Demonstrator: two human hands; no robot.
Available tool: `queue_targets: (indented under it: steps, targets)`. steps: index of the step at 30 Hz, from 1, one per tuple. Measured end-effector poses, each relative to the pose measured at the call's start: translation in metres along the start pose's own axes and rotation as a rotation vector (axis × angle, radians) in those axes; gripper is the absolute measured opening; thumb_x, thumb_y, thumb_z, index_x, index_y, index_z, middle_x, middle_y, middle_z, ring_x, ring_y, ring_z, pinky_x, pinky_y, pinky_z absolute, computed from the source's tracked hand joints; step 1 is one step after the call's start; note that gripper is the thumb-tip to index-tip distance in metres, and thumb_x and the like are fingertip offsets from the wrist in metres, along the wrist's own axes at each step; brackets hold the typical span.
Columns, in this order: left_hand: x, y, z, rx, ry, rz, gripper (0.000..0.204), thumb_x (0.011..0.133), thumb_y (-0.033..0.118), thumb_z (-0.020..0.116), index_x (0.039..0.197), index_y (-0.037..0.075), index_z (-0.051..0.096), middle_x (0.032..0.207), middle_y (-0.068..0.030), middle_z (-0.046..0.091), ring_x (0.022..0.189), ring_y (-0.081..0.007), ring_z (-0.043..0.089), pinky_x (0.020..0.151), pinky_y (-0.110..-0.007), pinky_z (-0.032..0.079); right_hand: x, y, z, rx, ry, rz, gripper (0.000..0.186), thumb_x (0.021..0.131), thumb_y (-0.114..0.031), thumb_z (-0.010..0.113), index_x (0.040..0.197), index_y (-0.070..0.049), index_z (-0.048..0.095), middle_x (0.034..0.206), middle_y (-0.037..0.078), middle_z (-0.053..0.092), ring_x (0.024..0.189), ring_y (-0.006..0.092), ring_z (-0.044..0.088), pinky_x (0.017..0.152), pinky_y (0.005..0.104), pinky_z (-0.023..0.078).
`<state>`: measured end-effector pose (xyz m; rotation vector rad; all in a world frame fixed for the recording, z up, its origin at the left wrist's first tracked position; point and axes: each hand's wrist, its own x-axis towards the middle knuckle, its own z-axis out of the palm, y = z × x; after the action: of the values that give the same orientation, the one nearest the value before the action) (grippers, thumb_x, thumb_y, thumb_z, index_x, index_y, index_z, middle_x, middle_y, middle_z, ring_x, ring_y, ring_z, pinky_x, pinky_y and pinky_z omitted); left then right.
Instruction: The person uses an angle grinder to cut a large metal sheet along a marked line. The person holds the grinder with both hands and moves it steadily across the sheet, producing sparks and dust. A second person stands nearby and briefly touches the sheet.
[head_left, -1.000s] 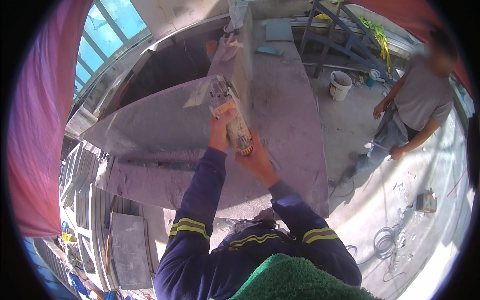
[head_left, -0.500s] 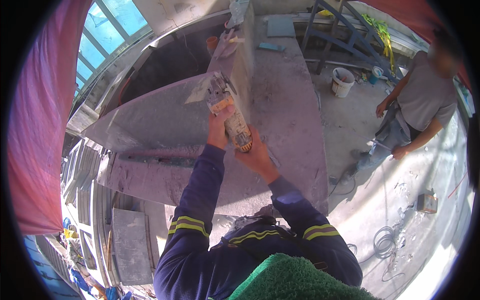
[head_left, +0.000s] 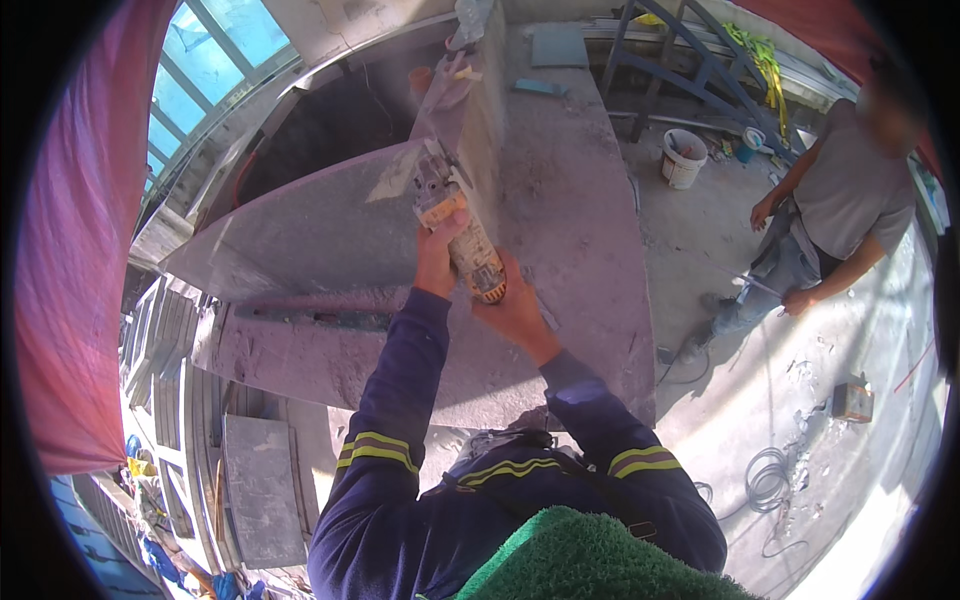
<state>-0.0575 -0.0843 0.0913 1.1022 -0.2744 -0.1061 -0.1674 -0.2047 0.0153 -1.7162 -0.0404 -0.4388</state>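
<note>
Both my hands hold a dusty yellow angle grinder (head_left: 470, 240). Its head points away from me against the corner where a low concrete wall (head_left: 320, 200) meets an upright wall edge. My left hand (head_left: 437, 258) is closed round the front of the body, just behind the grinder's head. Round the rear end my right hand (head_left: 515, 312) is wrapped. The disc is mostly hidden by the head and guard. Beneath the tool spreads a dusty concrete slab (head_left: 580, 260). A long dark level-like bar (head_left: 320, 318) lies on the ledge left of my forearm.
To the right a person (head_left: 850, 190) in a grey shirt stands holding a thin rod. A white bucket (head_left: 683, 158) stands by a blue metal frame (head_left: 690, 70). Coiled cable (head_left: 768, 482) and a small box (head_left: 853, 402) lie on the floor. Planks (head_left: 262, 490) lean at lower left.
Very little differs. Both hands keep their grip on the grinder, which stays at the wall corner; the view has shifted slightly.
</note>
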Motion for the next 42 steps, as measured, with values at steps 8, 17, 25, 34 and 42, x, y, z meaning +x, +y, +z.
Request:
queue_targets:
  steps: [8, 17, 25, 34, 42]
  targets:
    - [-0.001, 0.002, 0.003, -0.004, -0.004, 0.005, 0.056, 0.091, 0.026, 0.089, 0.136, 0.000, 0.068, 0.120, -0.0079, 0.073, 0.104, -0.0213, 0.075, 0.088, -0.038, 0.062, 0.000, -0.006, -0.003, 0.001, -0.029, 0.054, 0.092, 0.082, -0.016, 0.088, 0.162, -0.012, 0.042, 0.129, 0.022, 0.077, 0.121, 0.0422, 0.077, 0.098, 0.0472, 0.062]
    - [-0.002, 0.006, 0.006, 0.006, 0.007, 0.003, 0.053, 0.091, 0.024, 0.088, 0.134, 0.001, 0.069, 0.116, -0.0072, 0.073, 0.101, -0.0205, 0.075, 0.088, -0.037, 0.061, 0.002, -0.005, -0.001, 0.007, 0.010, -0.074, 0.092, 0.083, -0.017, 0.085, 0.163, -0.012, 0.040, 0.121, 0.029, 0.077, 0.111, 0.0505, 0.077, 0.090, 0.0525, 0.063]
    - [0.000, 0.007, 0.007, 0.008, 0.022, 0.045, 0.057, 0.094, 0.022, 0.085, 0.142, 0.001, 0.063, 0.126, -0.0092, 0.070, 0.110, -0.0220, 0.073, 0.094, -0.038, 0.061, -0.001, -0.016, -0.007, 0.063, -0.033, 0.014, 0.093, 0.082, -0.017, 0.085, 0.163, -0.012, 0.040, 0.122, 0.029, 0.077, 0.109, 0.0508, 0.076, 0.090, 0.0524, 0.061]
    - [0.001, 0.010, 0.003, 0.026, 0.000, 0.009, 0.066, 0.097, 0.028, 0.084, 0.151, -0.001, 0.058, 0.134, -0.0099, 0.067, 0.122, -0.0247, 0.069, 0.105, -0.041, 0.057, 0.001, -0.009, -0.004, 0.070, -0.053, 0.009, 0.093, 0.079, -0.018, 0.086, 0.161, -0.011, 0.042, 0.123, 0.025, 0.076, 0.109, 0.0471, 0.077, 0.092, 0.0490, 0.061]
    - [0.003, 0.010, 0.001, 0.039, -0.018, 0.015, 0.065, 0.099, 0.029, 0.083, 0.151, -0.001, 0.058, 0.137, -0.0100, 0.066, 0.126, -0.0247, 0.068, 0.107, -0.041, 0.056, 0.001, -0.002, 0.000, 0.075, -0.042, -0.018, 0.094, 0.077, -0.018, 0.088, 0.159, -0.010, 0.042, 0.122, 0.026, 0.076, 0.106, 0.0458, 0.079, 0.090, 0.0481, 0.062]
